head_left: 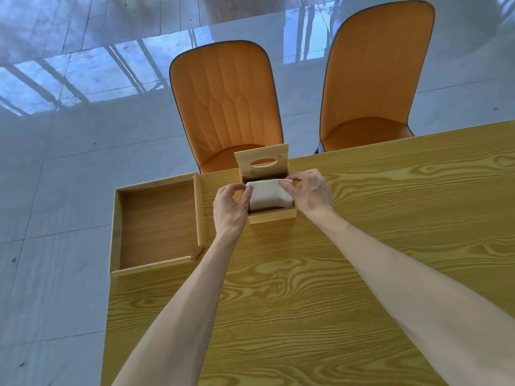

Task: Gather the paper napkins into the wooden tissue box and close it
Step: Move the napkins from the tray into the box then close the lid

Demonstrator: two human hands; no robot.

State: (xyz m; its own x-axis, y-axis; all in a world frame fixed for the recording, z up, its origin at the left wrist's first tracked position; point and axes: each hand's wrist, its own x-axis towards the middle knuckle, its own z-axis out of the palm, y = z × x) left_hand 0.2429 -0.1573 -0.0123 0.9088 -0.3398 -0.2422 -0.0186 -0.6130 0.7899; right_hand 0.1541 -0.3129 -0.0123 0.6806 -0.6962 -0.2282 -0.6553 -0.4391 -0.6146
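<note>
Head view, napkins: a white stack of napkins (269, 194) is being held at both ends, sitting in the mouth of the box and standing proud of its rim.
Head view, left hand: the left hand (230, 206) is pinched on the near-left end of the stack, thumb and fingers closed on the paper.
Head view, right hand: the right hand (310, 190) is clamped on the right end, fingertips over the top edge.
Head view, box: the wooden box (271, 215) is seen at the far edge of the table (334, 274), just right of an open wooden tray (115, 232).
Head view, lid: the lid (262, 161), with its oval slot, is stood upright at the back, fully open.
Head view, tray: nothing is seen inside it; no loose napkins are spotted on the table either.
Beyond the table: two orange chairs (225, 107).
Done, as judged: gathering looks finished.
Left, as judged: the stack is to be pressed down flat, hands released, lid swung shut.
</note>
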